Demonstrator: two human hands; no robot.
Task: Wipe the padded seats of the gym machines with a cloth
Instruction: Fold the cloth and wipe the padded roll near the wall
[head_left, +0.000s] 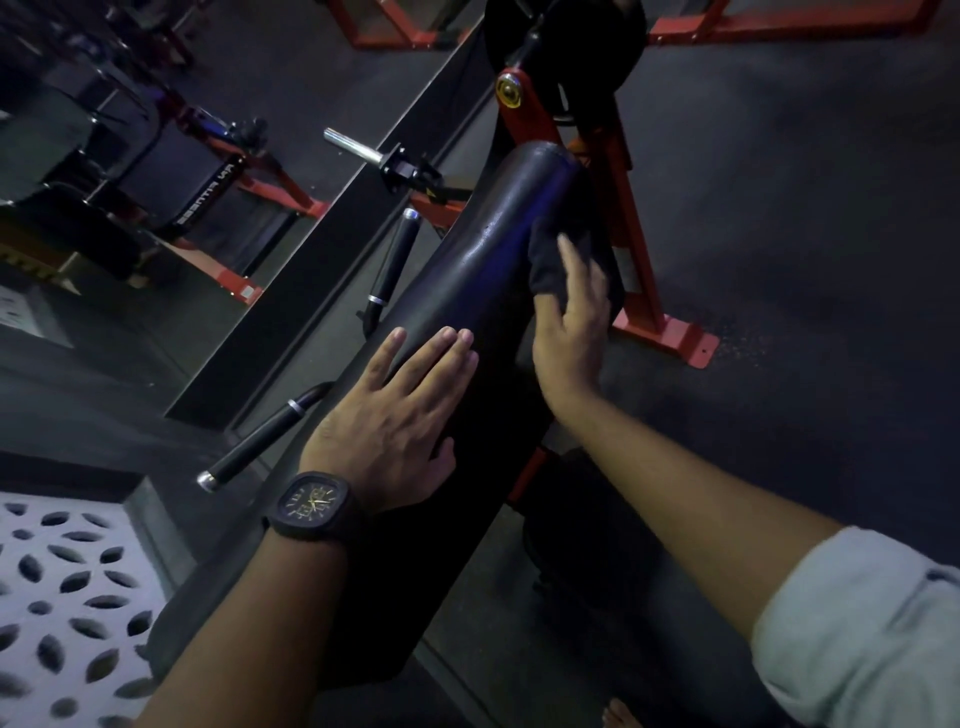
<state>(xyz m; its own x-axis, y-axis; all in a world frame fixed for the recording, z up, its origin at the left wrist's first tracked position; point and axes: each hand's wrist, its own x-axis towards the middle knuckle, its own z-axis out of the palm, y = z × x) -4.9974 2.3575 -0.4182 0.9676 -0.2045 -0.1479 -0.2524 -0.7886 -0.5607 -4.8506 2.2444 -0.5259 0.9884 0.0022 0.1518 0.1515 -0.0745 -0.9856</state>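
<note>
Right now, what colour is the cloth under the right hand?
The cloth is black, close to the dark pad; the head view shows it.

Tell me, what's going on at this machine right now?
A person is wiping the long black padded seat of a red-framed gym machine. The right hand presses a dark cloth onto the pad's far end, while the left hand, wearing a black wristwatch, lies flat on the pad nearer the camera.
</note>
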